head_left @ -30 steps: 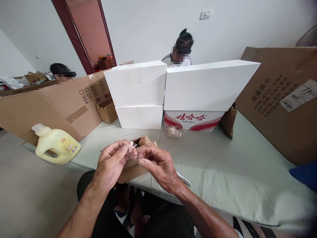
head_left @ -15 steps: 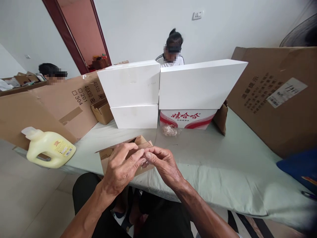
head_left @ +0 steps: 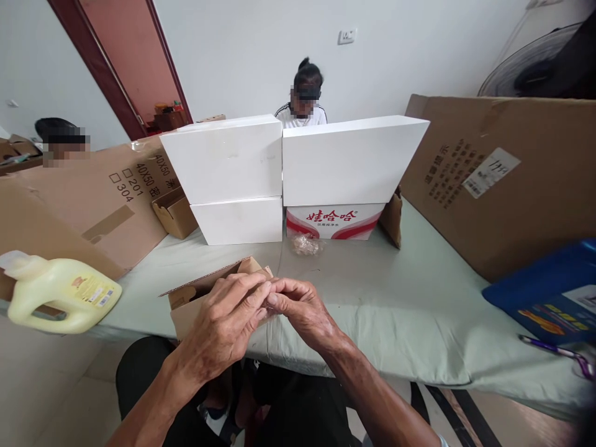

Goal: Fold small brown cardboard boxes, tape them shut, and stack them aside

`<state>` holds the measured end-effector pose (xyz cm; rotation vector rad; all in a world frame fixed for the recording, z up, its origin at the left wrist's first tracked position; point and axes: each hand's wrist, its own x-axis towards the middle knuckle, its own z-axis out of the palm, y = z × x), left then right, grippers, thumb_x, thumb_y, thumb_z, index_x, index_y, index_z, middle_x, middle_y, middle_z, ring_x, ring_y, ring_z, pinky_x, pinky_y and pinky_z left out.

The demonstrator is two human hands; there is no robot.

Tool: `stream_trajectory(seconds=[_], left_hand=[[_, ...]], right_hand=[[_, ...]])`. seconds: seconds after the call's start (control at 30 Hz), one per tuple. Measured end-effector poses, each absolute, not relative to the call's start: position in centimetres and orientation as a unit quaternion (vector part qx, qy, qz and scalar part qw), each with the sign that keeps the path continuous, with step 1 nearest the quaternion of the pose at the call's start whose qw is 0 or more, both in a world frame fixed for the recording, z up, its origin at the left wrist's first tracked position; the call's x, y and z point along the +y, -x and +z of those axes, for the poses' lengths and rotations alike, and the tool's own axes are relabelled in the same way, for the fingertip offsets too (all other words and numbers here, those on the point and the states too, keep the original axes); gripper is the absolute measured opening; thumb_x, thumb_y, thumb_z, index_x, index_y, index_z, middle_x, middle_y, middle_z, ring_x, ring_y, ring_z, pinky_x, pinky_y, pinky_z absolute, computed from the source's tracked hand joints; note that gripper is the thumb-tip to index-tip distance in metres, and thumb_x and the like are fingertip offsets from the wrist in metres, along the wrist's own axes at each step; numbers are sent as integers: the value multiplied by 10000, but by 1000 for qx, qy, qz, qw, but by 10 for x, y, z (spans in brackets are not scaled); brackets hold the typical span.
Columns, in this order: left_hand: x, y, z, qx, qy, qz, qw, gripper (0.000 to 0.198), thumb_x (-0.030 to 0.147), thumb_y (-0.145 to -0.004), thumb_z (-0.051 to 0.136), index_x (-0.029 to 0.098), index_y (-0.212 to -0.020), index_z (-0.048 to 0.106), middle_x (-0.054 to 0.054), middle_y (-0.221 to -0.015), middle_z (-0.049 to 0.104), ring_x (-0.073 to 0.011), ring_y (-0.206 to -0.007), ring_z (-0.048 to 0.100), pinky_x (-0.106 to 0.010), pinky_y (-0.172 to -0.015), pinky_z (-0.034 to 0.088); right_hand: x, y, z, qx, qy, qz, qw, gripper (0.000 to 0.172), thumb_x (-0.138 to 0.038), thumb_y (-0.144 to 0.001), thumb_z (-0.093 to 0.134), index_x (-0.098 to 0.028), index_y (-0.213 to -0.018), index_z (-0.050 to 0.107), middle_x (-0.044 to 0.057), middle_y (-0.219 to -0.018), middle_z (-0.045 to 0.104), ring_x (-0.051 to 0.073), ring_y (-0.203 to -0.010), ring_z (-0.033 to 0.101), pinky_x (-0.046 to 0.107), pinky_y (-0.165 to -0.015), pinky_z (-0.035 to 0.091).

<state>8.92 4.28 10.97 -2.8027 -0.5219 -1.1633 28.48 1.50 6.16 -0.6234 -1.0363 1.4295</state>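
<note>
My left hand and my right hand meet fingertip to fingertip at the table's near edge. Both are closed in a pinch on something small; the fingers hide most of it, so I cannot make out what it is. Just behind and partly under my left hand stands an open cardboard box, its flaps raised. Past my fingertips, a crumpled clear plastic bag with small pale contents lies on the green cloth.
White boxes and a red-and-white carton form a wall ahead, with a person behind it. Large cardboard sheets stand left and right. A yellow jug sits left; a blue container and purple pen lie right.
The view has turned slightly right, so the surroundings shift left and more of the blue container shows. My hands stay pinched together over the box's right side.
</note>
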Motion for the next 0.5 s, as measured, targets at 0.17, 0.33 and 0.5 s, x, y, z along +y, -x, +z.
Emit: stream_trajectory(seconds=[0.17, 0.33, 0.5], left_hand=[[44, -80, 106, -197, 905, -371, 61, 684, 165, -1078, 646, 217, -1728, 438, -178, -1434, 761, -331, -1250, 760, -470, -1023, 643], [42, -30, 96, -301, 825, -473, 66, 630, 121, -1011, 733, 280, -1608, 615, -111, -1346, 776, -294, -1192, 763, -432, -1093, 603], [38, 22, 72, -427, 759, -485, 80, 273, 201, -1005, 755, 272, -1268, 765, -99, -1246, 761, -305, -1107, 741, -496, -1129, 552]], right_hand=[[23, -304, 56, -510, 316, 492, 632, 294, -493, -949, 892, -216, -873, 832, 43, -900, 777, 182, -786, 713, 335, -756, 605], [88, -368, 31, -575, 562, 1, 594, 306, -437, -1112, 615, -231, -957, 780, 68, -967, 753, 215, -909, 683, 355, -852, 569], [177, -430, -9, -585, 653, -40, 480, 319, -298, -1097, 510, -190, -953, 774, 143, -1072, 760, 247, -976, 673, 348, -883, 532]])
